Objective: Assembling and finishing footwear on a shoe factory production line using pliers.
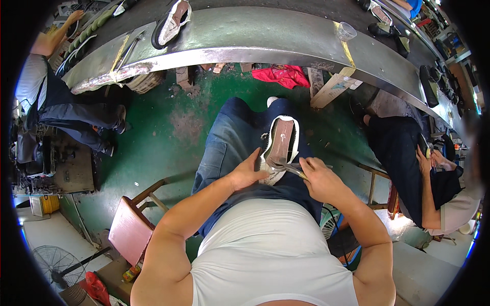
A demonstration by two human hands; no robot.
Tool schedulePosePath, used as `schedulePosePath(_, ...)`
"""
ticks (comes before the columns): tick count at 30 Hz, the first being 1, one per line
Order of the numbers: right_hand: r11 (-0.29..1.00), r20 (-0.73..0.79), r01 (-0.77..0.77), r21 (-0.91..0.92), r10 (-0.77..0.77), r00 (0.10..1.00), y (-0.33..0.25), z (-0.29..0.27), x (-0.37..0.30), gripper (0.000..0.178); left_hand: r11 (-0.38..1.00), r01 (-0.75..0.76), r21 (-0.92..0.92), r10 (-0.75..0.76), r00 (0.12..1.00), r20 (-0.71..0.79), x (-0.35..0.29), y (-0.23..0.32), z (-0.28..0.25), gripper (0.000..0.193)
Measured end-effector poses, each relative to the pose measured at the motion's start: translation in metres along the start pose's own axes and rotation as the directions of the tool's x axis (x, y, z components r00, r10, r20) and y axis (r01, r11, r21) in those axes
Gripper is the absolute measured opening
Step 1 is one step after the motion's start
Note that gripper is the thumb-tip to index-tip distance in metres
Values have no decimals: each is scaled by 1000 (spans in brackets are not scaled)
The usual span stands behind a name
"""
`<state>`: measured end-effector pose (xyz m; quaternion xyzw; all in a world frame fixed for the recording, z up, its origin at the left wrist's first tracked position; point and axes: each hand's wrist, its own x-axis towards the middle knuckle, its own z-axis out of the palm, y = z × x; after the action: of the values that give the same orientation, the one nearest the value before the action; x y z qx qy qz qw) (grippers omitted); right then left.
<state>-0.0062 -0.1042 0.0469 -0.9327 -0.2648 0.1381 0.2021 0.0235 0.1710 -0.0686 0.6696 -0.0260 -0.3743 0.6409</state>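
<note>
A shoe upper (268, 137), white-edged with a brown insole face up, lies across my thighs with its bottom toward me. My left hand (247, 171) is closed on its left side near the close end, thumb reaching over the edge. In my right hand (322, 179) is a pair of pincers (289, 167) with metal handles. The jaws sit at the close end of the shoe, touching its rim beside the insole. Whether the jaws grip the material is too small to tell.
A long metal-edged workbench (245, 35) runs across the far side, bearing another shoe (171, 24) and a clear plastic cup (346, 31). Co-workers sit at left and right. Red cloth (280, 75) lies under the bench. A pink-seated chair (130, 227) and a fan (55, 265) stand at left.
</note>
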Motion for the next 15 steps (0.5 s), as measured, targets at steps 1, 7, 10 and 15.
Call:
schedulePosePath(1,996,-14,20,-92,-22,1000,-1,-1,4,55,1000,1,-2,-1,1000,-1,-1,-1,1,106)
schedulePosePath(7,916,137,100,-389,-49,989,-16,-20,28,34,997,-75,7,75,997,-10,-5,-1,9,113)
schedulePosePath(10,994,340,108,-24,-93,936,-6,-28,32,22,978,-84,190,88,996,-13,-6,0,9,116)
schedulePosePath(15,969,390,-52,240,-47,920,-6,6,40,21,999,-46,-15,46,999,-1,2,-15,7,120)
